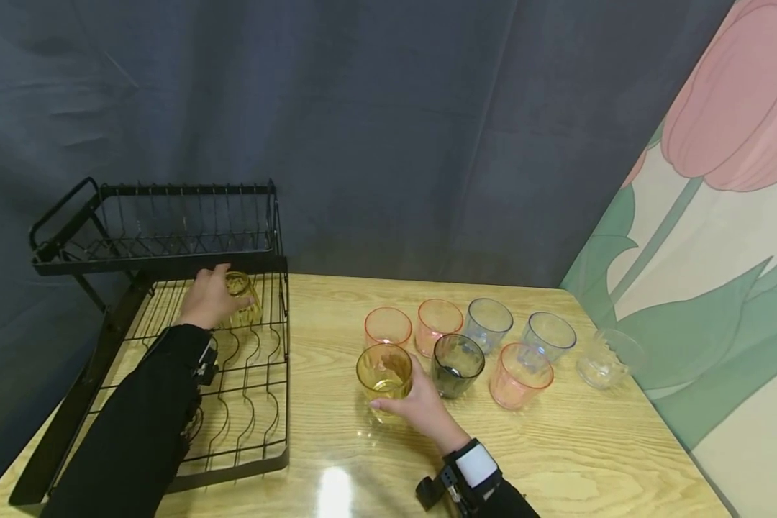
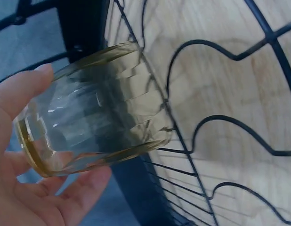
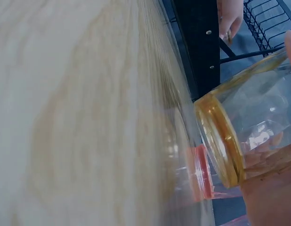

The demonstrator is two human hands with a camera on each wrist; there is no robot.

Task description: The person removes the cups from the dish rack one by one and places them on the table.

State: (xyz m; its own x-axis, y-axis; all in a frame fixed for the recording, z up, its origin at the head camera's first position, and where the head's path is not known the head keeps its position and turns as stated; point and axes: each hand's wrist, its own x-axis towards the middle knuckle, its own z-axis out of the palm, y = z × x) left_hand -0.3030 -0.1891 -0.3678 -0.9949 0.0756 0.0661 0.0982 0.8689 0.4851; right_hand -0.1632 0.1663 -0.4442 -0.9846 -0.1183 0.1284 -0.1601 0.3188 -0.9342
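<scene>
At the back of the black dish rack's (image 1: 281,460) lower tier, my left hand (image 1: 207,298) grips an amber drinking glass (image 2: 96,113). Its thumb and fingers curl round the glass's thick-rimmed end, and the other end is close against the rack wires. On the right, another amber drinking glass (image 1: 384,368) is in my right hand (image 1: 424,406), mouth upward over the wooden table. Thumb and fingers wrap its side; its thick base (image 3: 221,141) shows in the right wrist view.
Beyond the right hand stand red-rimmed glasses (image 1: 521,381), blue-rimmed glasses (image 1: 488,327), a dark grey glass (image 1: 455,370) and a clear glass piece (image 1: 602,367). The rack's upper tier (image 1: 155,262) overhangs the back. A dark curtain (image 1: 395,144) hangs behind the table (image 1: 337,309).
</scene>
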